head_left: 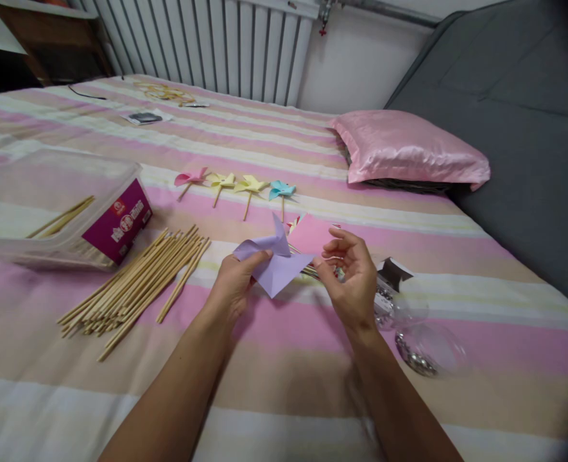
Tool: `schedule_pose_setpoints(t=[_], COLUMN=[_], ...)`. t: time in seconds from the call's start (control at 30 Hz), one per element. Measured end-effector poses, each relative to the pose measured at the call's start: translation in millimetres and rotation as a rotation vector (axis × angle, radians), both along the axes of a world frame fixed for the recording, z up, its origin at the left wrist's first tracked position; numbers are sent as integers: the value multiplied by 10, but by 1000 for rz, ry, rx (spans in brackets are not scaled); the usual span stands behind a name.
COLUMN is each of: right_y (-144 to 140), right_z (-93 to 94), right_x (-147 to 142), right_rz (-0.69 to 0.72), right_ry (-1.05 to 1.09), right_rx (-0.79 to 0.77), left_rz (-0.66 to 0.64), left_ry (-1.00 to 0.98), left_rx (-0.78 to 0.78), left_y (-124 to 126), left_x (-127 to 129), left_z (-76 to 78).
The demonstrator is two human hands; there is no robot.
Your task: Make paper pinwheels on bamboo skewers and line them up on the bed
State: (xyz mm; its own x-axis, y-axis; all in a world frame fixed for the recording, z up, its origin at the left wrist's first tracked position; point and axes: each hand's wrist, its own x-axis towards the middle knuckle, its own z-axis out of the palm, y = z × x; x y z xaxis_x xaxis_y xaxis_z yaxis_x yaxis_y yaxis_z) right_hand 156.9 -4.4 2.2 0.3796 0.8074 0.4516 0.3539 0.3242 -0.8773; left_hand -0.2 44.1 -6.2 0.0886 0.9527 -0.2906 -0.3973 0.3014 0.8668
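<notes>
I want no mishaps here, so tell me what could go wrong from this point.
The purple paper might crease where the left hand pinches it. The clear container of small metallic pieces, close beside the right forearm, could get knocked. The loose wooden sticks, piled on striped bedding, might roll apart.

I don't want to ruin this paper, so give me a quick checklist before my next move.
1. Purple paper held by the left hand: ok.
2. All its corners folded in: not ok; one points toward the right hand.
3. Right thumb touching that corner: cannot tell.
4. Loose wooden sticks laid out: ok.
5. Round clear container uncovered: cannot tell.
</notes>
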Motion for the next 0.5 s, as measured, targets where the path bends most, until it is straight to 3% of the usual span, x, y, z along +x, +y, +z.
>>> schedule_pose_setpoints(t=[0.1,0.23,0.3,0.5], right_y=[-25,-41,-39,-24], right_z=[9,-10,-29,-59], right_x=[-13,-54,-72,-78], right_rz=[22,320,405,390], right_ry=[-72,-125,-143,-96], right_rx=[20,-155,-202,-170], left_rz=[43,33,13,-65], left_ry=[-84,-155,-152,-136], left_rx=[-54,-103,-120,-117], left_y=[34,32,22,-20], left_x=[-19,-12,-7,13], left_z=[-3,28,38,29])
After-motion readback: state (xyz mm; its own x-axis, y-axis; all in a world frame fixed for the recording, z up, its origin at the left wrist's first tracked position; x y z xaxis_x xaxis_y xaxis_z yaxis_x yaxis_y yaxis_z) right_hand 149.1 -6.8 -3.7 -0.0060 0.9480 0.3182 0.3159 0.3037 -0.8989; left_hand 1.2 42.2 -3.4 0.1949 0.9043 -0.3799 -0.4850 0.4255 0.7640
